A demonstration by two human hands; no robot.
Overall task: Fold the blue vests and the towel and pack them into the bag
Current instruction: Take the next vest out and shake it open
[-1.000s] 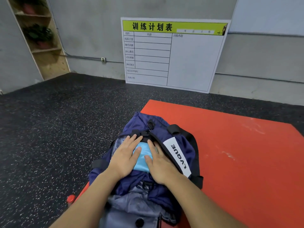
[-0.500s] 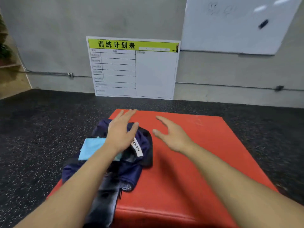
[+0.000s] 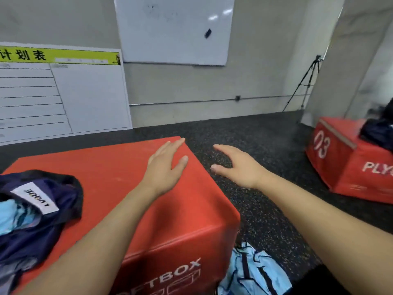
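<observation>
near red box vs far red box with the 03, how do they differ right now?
The near red box carries the open navy bag at its left end; the far red box has dark fabric piled on top. The near one's front reads "BOX"; the far one shows "03" and "PLY". A light blue vest lies on the floor by the near one. Both sit on the speckled floor.

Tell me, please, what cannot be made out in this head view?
- Navy bag, head view: the left frame edge cuts it off; its light blue contents are blurred.
- Light blue vest on the floor: the red box and bottom edge hide part.
- Dark bundle on the far box: blurred, cut off right.
</observation>
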